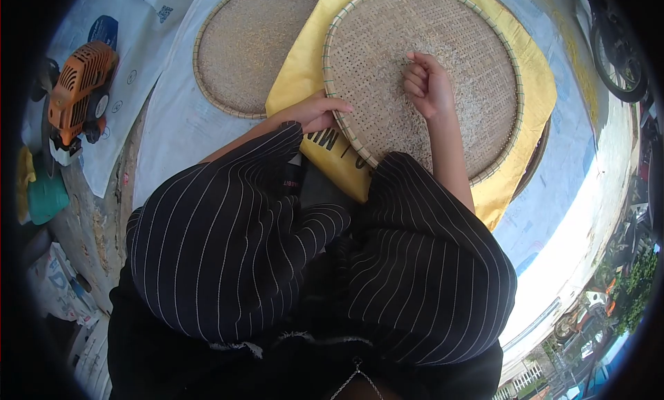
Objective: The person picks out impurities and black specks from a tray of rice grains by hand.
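Note:
A round woven bamboo winnowing tray with a stitched rim lies tilted in front of me on a yellow sack. Small pale grains are scattered over it, thickest on its right half. My left hand grips the tray's left rim, thumb on top and the other fingers partly hidden beneath. Over the middle of the tray, my right hand is closed, fingers curled and thumb against the index finger. Whatever it may pinch is too small to make out.
Another woven tray with yellowish grains lies at the upper left. The yellow sack rests on pale sheeting. An orange engine-like machine and a green container stand at left. A wheel shows at the upper right.

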The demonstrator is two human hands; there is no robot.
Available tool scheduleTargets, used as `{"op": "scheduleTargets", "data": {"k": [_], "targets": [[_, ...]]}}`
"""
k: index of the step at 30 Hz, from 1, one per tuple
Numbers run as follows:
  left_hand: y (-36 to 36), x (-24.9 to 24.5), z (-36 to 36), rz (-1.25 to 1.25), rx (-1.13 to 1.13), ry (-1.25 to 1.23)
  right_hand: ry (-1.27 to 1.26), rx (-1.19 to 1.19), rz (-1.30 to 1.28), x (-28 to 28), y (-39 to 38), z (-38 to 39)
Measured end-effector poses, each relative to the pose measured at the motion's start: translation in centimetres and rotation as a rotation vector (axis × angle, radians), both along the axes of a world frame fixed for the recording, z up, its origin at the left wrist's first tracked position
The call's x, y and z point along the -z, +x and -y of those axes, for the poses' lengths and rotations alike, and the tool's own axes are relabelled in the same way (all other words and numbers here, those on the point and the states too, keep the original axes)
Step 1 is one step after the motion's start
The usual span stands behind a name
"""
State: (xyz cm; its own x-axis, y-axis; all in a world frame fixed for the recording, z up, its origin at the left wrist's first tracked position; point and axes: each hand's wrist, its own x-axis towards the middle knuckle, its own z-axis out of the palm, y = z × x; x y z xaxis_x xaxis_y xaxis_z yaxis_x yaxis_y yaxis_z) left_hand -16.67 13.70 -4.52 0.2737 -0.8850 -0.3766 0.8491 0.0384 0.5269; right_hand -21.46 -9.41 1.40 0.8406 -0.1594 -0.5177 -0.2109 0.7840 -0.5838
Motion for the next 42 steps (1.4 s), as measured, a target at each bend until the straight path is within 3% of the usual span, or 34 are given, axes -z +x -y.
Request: {"op": "scheduleTargets", "data": {"k": [1,3,4,6,16,19,21,22,24,26,29,31,32,34,35,37,42], "targets": [[0.0,-0.3,0.0,-0.003,0.000,0.003,0.003,0.000,-0.003,-0.1,0.1,-0.2],[0.1,-0.8,0.0,-0.047,0.017,0.027,-1.019,-0.060,-0.041,-0.6,0.4,-0.6],[0.0,-0.6,0.0,-0.047,0.016,0.027,-1.019,-0.060,-0.041,-0.6,0.6,-0.4],[0.0,-0.5,0.0,-0.048,0.012,-0.002,-1.609,-0.253,-0.126,-0.8,1.1,0.1],[0.0,-0.6,0.1,-0.046,0.022,-0.005,-1.727,-0.227,-0.165,0.9,2.4,-1.0],[0.1,-0.6,0.0,-0.032,0.010,-0.010,-1.646,-0.275,-0.201,0.2,2.2,-0.3],[0.0,-0.6,0.0,-0.028,0.006,-0.015,-0.873,-0.181,0.008,-0.4,1.4,0.6],[0.1,-0.7,0.0,-0.029,0.002,-0.016,-0.874,-0.185,0.008,-0.8,1.1,1.2],[0.1,-0.6,0.0,-0.042,0.014,0.000,0.206,-0.069,0.424,-1.5,0.3,1.9],[0.1,-0.6,0.0,-0.042,0.013,0.012,0.308,-0.049,0.517,-2.2,0.2,2.0],[0.0,-0.6,0.0,-0.038,0.010,0.007,0.182,-0.024,0.398,-2.3,1.2,2.7],[0.0,-0.8,0.1,-0.035,0.000,-0.005,-0.100,-0.045,0.146,-1.6,2.1,3.4],[-0.1,-0.9,0.1,-0.035,0.000,0.003,-0.098,-0.046,0.150,-1.0,2.4,3.5],[-0.1,-1.2,0.1,-0.035,0.001,0.014,-1.135,-0.094,-0.054,-0.5,2.9,2.9],[-0.1,-1.2,0.1,-0.037,-0.003,0.007,-1.134,-0.092,-0.057,-0.3,3.2,2.8],[-0.1,-1.1,0.2,-0.042,-0.002,-0.001,-1.720,-0.247,-0.176,-0.1,3.5,2.5],[0.0,-0.9,0.1,-0.044,0.016,0.028,-1.833,-0.203,-0.216,1.5,4.0,1.1]]}}
